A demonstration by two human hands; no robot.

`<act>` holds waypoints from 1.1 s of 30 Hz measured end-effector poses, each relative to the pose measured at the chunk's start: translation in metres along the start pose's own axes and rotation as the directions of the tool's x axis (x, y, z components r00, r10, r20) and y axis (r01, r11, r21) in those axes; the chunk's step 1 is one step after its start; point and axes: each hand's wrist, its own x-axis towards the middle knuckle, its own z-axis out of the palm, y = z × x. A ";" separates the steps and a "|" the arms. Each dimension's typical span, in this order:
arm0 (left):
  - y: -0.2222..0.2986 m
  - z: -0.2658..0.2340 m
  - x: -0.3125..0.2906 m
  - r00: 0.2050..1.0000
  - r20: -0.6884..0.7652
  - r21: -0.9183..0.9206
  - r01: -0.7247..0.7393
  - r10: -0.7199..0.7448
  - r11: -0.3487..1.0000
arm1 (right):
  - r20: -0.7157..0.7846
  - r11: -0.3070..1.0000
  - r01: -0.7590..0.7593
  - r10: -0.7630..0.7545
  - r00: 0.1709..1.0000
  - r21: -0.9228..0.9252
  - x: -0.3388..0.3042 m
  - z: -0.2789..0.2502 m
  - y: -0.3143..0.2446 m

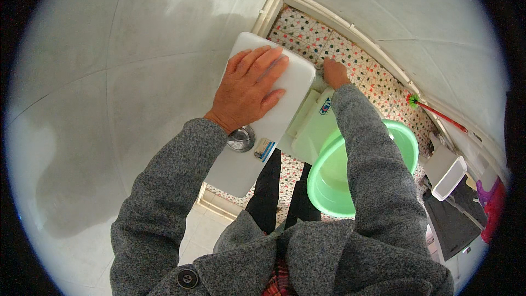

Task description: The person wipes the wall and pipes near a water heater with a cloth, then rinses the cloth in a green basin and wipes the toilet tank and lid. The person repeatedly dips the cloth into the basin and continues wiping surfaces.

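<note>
My left hand [249, 85] lies flat on the white lid of a toilet tank [233, 170], its fingers stretched out. Close to its wrist is a round chrome flush button [241, 138], with a small sticker [264, 149] beside it. Beyond the tank's far right corner, my right hand [335, 73] reaches down with its fingers curled closed. Whatever it may hold is hidden. Under my right forearm is the toilet's closed lid [313, 129], which looks pale green. A light green plastic basin [329, 203] stands against it, partly covered by my right sleeve.
Speckled tile floor [378, 85] runs along the wall. A red-handled brush [444, 118] with green bristles leans at the right. Farther right are a white plastic bin [449, 178], a dark flat panel [455, 222] and red and purple items [493, 203]. A pipe [350, 24] follows the wall's foot.
</note>
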 end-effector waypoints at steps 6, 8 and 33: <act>-0.001 -0.001 -0.005 0.999 0.027 0.009 0.029 -0.029 1.000 | 0.158 0.982 0.036 -0.066 0.985 0.186 -0.027 -0.031 -0.056; 0.001 0.000 0.002 1.000 0.027 -0.003 0.008 -0.008 1.000 | 0.093 0.988 0.027 -0.042 0.995 0.153 -0.028 0.020 -0.043; -0.005 0.008 -0.009 0.997 0.038 0.105 -0.074 0.070 0.992 | -0.712 0.877 0.009 0.384 0.587 0.480 -0.381 -0.169 0.054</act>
